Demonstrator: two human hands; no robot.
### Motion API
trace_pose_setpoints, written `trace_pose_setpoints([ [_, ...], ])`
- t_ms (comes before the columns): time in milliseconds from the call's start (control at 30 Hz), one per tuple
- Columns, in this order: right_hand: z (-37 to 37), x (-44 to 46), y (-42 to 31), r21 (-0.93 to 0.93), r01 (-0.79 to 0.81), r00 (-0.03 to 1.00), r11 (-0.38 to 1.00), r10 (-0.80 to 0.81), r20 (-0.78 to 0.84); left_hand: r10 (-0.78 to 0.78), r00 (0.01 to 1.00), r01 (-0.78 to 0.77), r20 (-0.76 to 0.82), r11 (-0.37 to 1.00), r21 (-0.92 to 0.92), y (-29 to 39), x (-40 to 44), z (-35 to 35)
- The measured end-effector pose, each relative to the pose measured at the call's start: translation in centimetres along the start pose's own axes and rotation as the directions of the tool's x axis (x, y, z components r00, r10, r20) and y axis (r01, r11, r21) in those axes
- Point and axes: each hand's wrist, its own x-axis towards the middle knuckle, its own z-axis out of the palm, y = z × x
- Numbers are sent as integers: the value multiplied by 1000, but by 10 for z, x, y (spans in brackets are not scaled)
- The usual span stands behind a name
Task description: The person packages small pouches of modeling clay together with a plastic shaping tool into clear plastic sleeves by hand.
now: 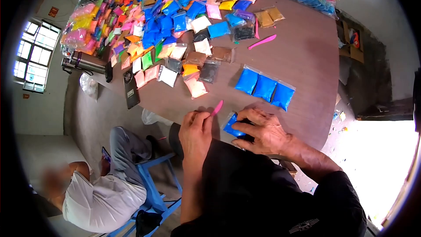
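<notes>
At the near table edge my left hand (pixel 196 129) is closed round a small pink plastic knife (pixel 217 108), whose blade points up and away. To its right, my right hand (pixel 259 130) bends its fingers over a blue packet (pixel 231 125) and holds it; part of the packet is hidden under the fingers. Three blue packets (pixel 265 87) lie side by side in a slanting row just beyond my right hand. Another pink knife (pixel 262 41) rests farther back on the brown table (pixel 307 70).
Many coloured packets (pixel 164 22) are heaped at the back left. A dark phone-like object (pixel 130 90) and a steel flask (pixel 87 62) lie near the left edge. A seated person (pixel 103 199) is at lower left on a blue chair (pixel 153 188).
</notes>
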Motion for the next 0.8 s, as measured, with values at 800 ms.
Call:
trace_pose_setpoints([
  [800,-1,-3,-1,26,-11,1000,1000,11,9,-13,999,10,37,997,70,-4,-5,-8],
])
